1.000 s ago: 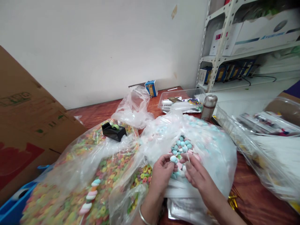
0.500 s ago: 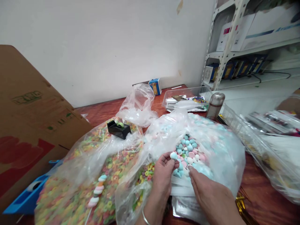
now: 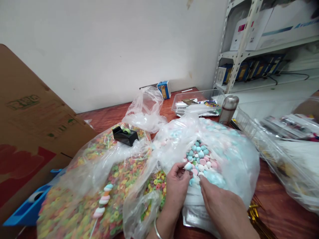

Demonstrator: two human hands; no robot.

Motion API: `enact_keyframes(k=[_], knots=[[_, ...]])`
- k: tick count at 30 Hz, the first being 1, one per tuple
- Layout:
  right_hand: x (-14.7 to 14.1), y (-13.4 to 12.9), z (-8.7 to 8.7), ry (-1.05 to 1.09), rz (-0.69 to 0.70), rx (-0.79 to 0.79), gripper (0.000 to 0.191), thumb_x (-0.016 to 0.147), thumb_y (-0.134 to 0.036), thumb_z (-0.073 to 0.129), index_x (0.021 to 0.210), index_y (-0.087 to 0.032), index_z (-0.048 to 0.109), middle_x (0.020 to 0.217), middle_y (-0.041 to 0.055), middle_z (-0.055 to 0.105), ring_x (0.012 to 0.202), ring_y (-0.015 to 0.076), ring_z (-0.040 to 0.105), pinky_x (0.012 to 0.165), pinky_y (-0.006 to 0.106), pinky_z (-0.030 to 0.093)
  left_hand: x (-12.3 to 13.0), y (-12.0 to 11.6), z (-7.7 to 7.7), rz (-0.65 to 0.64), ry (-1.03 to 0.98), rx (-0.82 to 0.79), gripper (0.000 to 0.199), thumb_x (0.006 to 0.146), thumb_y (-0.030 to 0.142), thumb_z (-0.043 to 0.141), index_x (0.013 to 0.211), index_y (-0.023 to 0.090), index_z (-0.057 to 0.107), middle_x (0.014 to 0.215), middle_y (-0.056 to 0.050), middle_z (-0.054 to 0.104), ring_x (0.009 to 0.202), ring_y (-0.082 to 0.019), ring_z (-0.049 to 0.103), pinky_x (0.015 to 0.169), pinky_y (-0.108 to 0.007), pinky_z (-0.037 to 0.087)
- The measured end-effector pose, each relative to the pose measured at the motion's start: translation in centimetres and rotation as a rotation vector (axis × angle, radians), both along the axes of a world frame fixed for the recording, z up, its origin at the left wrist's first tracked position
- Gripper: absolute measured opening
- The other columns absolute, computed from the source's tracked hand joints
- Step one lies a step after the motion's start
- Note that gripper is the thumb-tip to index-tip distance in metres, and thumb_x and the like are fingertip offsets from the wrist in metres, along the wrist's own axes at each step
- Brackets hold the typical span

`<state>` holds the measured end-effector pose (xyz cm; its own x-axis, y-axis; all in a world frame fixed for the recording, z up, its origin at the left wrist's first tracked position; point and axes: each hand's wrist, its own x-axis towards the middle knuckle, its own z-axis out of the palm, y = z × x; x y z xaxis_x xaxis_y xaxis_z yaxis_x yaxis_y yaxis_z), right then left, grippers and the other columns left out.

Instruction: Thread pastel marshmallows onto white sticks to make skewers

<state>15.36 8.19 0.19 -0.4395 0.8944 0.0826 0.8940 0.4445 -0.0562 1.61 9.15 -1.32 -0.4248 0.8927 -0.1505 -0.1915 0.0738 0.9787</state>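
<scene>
Left hand (image 3: 177,179): pinched a blue-and-white candy (image 3: 187,166) between thumb and fingers.
Candy: was held over the opening of the white bag (image 3: 235,162).
Right hand (image 3: 218,200): was beside that opening; its grip couldn't be told.
Candy stick (image 3: 104,200): lay on the ring bag (image 3: 74,194).

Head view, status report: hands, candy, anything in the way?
Left hand pinching a round blue-and-white candy. Right hand at the opening of a translucent plastic bag of pastel candies, grip hidden. Bag film drapes around the opening.
</scene>
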Motion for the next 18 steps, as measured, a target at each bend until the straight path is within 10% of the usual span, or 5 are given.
enact_keyframes(k=[12,18], knots=[[-0.9,0.6,-1.4,0.094,0.082,-0.138,0.023,0.086,-0.008,0.048,0.097,-0.025,0.058,0.065,-0.0004,0.070,0.052,0.0159,0.068,0.043,0.024,0.026,0.9,-3.4,-1.4,-0.069,0.381,0.015,0.029,0.079,0.010,0.055,0.103,0.019,0.069,0.093,-0.005,0.073,0.083,-0.018,0.068,0.077,-0.029,0.054],[-4.1,0.0,-0.8,0.043,0.146,-0.077,0.020,0.082,-0.003,0.051,0.080,-0.022,0.055,0.075,0.0006,0.066,0.059,0.0136,0.067,0.045,0.023,0.028,-5.2,-7.0,-0.1,0.065,0.920,-0.076,0.034,0.088,0.014,0.047,0.117,0.021,0.064,0.111,-0.010,0.068,0.103,-0.024,0.062,0.094,-0.040,0.047]])
